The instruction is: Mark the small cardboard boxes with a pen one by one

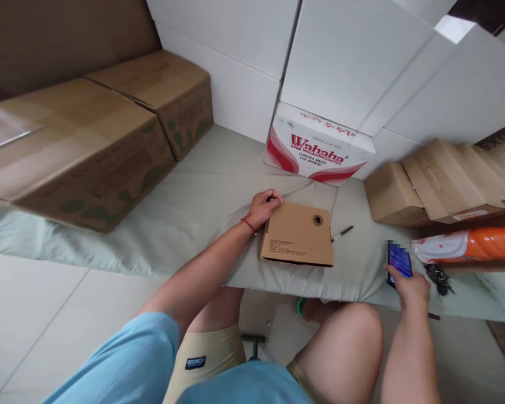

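Note:
A small flat cardboard box (301, 234) with printed lines and a dark round mark lies on the cloth-covered table in front of me. My left hand (266, 207), a red string around its wrist, has its fingers curled at the box's far left corner and appears to grip the edge there. Beside the box's right side lies a black and white pen (343, 233). Off to the right, my right hand (412, 287) is closed around the near end of a phone (399, 262) with a lit blue-purple screen; part of that view is pixelated.
Large cartons (96, 163) stand at the left. A white and red Wahaha water carton (320, 147) is against the wall. At right are brown boxes (441, 185), an orange and white package (471, 245) and a dark watch-like object (440, 278). The table's front edge runs above my knees.

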Demonstrator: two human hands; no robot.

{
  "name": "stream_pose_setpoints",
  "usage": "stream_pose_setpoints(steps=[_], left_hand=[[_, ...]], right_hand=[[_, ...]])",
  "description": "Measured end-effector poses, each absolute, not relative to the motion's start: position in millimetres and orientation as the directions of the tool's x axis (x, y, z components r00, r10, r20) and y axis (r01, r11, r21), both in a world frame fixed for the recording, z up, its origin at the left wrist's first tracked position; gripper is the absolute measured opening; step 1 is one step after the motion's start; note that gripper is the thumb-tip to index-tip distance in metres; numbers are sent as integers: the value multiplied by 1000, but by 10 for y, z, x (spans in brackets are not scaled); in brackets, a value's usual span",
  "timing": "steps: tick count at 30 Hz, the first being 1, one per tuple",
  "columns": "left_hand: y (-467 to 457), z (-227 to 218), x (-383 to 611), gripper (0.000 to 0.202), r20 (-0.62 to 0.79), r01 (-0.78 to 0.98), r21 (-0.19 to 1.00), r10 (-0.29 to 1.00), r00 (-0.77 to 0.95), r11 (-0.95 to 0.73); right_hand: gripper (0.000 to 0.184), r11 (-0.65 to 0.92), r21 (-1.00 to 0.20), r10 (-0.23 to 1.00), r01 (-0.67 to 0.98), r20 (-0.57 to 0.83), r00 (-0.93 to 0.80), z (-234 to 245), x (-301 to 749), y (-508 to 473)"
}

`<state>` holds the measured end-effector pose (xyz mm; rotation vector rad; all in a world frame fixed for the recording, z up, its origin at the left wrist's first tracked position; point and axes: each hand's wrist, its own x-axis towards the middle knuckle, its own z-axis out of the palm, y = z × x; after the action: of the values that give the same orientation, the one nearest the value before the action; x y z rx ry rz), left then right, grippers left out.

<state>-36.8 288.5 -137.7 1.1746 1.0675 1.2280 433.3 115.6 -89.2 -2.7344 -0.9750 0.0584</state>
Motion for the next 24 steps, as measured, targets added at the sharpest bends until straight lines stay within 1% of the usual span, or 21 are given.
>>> stream_pose_setpoints(steps=[3,4,6,7,9,10,11,12,13,14,15,16,17,18,20,22,24], left_hand=[[2883,-1379,-363,23,27,-108,994,997,68,-19],[2881,-1378,-363,23,27,-105,994,997,67,-20],[2877,-1376,-366,23,28,-99,995,998,65,-21],[2876,-1375,-369,24,29,-98,995,998,64,-23],[2876,-1373,-373,24,32,-96,995,998,62,-26],[2876,-1372,-375,24,32,-95,995,998,63,-26],[2876,-1371,-377,25,30,-94,995,998,63,-24],[2876,-1368,-379,26,27,-92,996,998,64,-21],[2874,-1364,-379,26,24,-90,996,998,65,-18],[2871,-1359,-379,26,20,-86,996,998,65,-15],[2866,-1353,-377,26,17,-81,997,998,63,-12],[2861,-1347,-373,26,13,-74,997,998,59,-9],[2855,-1341,-367,26,9,-66,998,999,52,-5],[2850,-1334,-360,25,4,-55,998,999,40,-2],[2839,-1317,-347,26,-9,-29,1000,1000,-3,9],[2819,-1276,-351,32,-24,-5,1000,998,-62,24],[2767,-1185,-390,42,-39,3,999,994,-104,40]], right_hand=[[89,-858,-235,484,457,-71,872,-956,4564,1107],[94,-868,-241,466,435,-89,880,-968,4592,1113],[99,-878,-236,449,417,-103,887,-965,4594,1155],[97,-877,-216,456,429,-93,885,-949,4567,1184],[86,-839,-172,527,516,-19,850,-890,4447,1241],[81,-790,-171,592,589,40,805,-851,4346,1262],[78,-712,-207,669,671,90,738,-810,4214,1277],[78,-605,-278,750,746,118,651,-770,4053,1285],[81,-469,-383,833,795,105,543,-734,3866,1288],[86,-316,-508,916,801,55,396,-707,3659,1289],[92,-169,-608,978,776,-4,210,-689,3442,1293],[99,-42,-663,999,747,-43,18,-681,3224,1301],[106,59,-686,990,726,-54,-132,-684,3017,1316],[111,128,-688,974,714,-47,-220,-693,2830,1338],[112,188,-659,966,729,-9,-257,-719,2550,1396],[100,180,-641,976,746,21,-217,-730,2415,1459],[84,167,-658,982,734,46,-183,-721,2407,1507]])
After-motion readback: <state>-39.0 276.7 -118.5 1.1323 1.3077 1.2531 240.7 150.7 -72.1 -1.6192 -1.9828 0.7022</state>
